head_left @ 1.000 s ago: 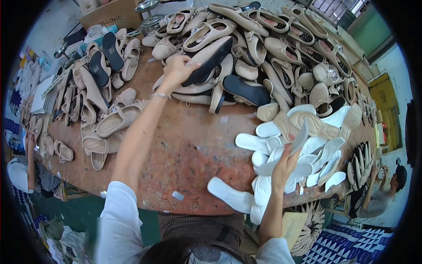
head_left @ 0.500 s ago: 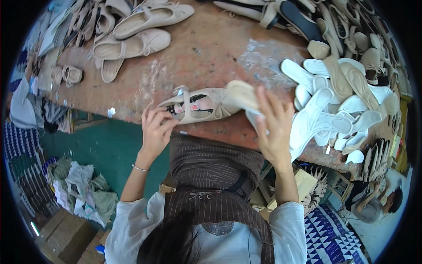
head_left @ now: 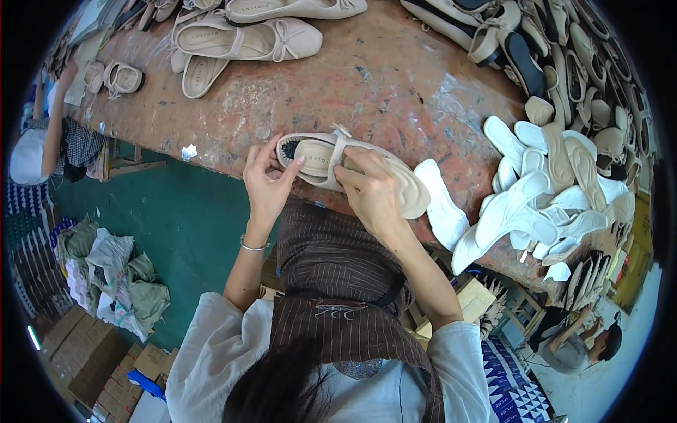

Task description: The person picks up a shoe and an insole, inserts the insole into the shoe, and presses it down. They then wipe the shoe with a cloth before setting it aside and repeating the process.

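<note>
On the table's near side lies a beige flat shoe with a strap, its toe pointing right. My left hand grips the heel end, fingers on the far side and thumb at the opening. A beige insole runs through the shoe; its heel part lies inside under the strap, while its wide front end sticks out over the toe. My right hand is closed on the insole's middle, fingers pressing by the strap. That hand partly hides the shoe's front. Just right of it rests a white insole.
A pile of white and beige insoles covers the table's right side. Finished-looking beige shoes lie at the far left, and many more shoes heap at the far right. Two people sit beyond the table's ends.
My right hand has moved left with the beige insole, from beyond the toe to the strap. The insole's heel part is now inside the shoe. The whole view has shifted slightly.
</note>
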`<state>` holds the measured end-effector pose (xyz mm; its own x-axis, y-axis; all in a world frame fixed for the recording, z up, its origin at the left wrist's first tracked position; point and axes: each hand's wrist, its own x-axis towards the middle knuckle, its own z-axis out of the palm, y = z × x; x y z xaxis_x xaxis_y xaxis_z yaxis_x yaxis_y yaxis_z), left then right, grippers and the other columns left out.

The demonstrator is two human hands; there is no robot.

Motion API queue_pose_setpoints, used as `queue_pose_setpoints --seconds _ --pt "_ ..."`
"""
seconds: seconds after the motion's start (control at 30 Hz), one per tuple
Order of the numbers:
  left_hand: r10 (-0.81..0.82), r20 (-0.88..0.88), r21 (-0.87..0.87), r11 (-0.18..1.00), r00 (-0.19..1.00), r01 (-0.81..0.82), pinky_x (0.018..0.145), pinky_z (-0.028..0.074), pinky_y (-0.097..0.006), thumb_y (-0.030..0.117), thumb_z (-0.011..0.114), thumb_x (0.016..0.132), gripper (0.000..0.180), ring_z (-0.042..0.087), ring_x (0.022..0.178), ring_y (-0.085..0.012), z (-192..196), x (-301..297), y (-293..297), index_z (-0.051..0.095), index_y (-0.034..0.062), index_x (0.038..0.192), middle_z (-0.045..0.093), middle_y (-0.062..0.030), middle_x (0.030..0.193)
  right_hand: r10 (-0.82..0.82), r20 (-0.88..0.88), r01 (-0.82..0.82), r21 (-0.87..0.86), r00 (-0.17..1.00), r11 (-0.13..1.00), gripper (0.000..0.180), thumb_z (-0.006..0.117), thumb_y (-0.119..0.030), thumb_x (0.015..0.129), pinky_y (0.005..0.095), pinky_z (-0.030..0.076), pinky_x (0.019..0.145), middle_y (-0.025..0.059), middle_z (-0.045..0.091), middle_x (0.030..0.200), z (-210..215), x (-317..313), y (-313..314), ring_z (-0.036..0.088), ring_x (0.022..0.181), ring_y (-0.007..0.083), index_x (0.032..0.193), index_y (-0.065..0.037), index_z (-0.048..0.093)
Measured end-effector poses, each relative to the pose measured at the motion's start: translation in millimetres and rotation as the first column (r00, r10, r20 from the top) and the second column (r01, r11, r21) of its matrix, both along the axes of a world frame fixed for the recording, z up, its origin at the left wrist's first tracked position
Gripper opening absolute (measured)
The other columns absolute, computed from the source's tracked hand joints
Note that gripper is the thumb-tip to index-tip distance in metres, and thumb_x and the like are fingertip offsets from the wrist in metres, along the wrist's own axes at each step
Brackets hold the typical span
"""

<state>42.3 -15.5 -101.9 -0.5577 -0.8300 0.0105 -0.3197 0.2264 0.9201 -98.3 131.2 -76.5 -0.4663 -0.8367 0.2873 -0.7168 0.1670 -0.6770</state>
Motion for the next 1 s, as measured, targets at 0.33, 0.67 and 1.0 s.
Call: queue_pose_setpoints --seconds 0.33,0.67,1.0 --pt "-0.092 -0.046 0.109 0.989 0.995 0.096 0.054 0.055 -0.020 0.000 0.077 0.084 0.039 0.059 0.077 -0.0059 -15.4 1.0 -18.1 0.064 -0.0053 0.121 0.050 -0.0002 0.093 0.014 0.155 -0.016 0.015 0.988 1.000 0.018 0.068 0.002 0.073 0.0404 0.053 0.082 0.0126 0.065 0.100 -9.1 6.2 -28.9 0.063 0.095 0.0313 0.090 0.000 0.073" --pt "0.083 0.087 0.206 0.974 0.993 -0.099 0.051 0.040 -0.021 0.007 0.084 0.077 0.023 0.046 0.060 -0.0031 -4.8 -16.9 -18.6 0.069 -0.0005 0.092 0.056 0.0024 0.068 0.139 -0.142 -0.127 0.084 0.980 0.988 0.032 0.065 -0.002 0.074 0.0401 0.052 0.087 0.0116 0.065 0.104 -11.2 6.0 -25.0 0.063 0.096 0.0301 0.106 0.000 0.069" --pt "0.035 0.132 0.251 0.966 0.991 -0.067 0.037 0.041 -0.024 0.005 0.069 0.091 0.007 0.050 0.049 -0.0033 11.4 -20.8 -28.2 0.068 -0.0014 0.088 0.057 0.0008 0.059 0.338 -0.150 -0.245 0.436 0.929 0.866 0.046 0.065 -0.005 0.072 0.0342 0.049 0.099 0.0163 0.068 0.119 15.8 6.6 -29.4 0.066 0.108 0.0254 0.117 0.002 0.068"
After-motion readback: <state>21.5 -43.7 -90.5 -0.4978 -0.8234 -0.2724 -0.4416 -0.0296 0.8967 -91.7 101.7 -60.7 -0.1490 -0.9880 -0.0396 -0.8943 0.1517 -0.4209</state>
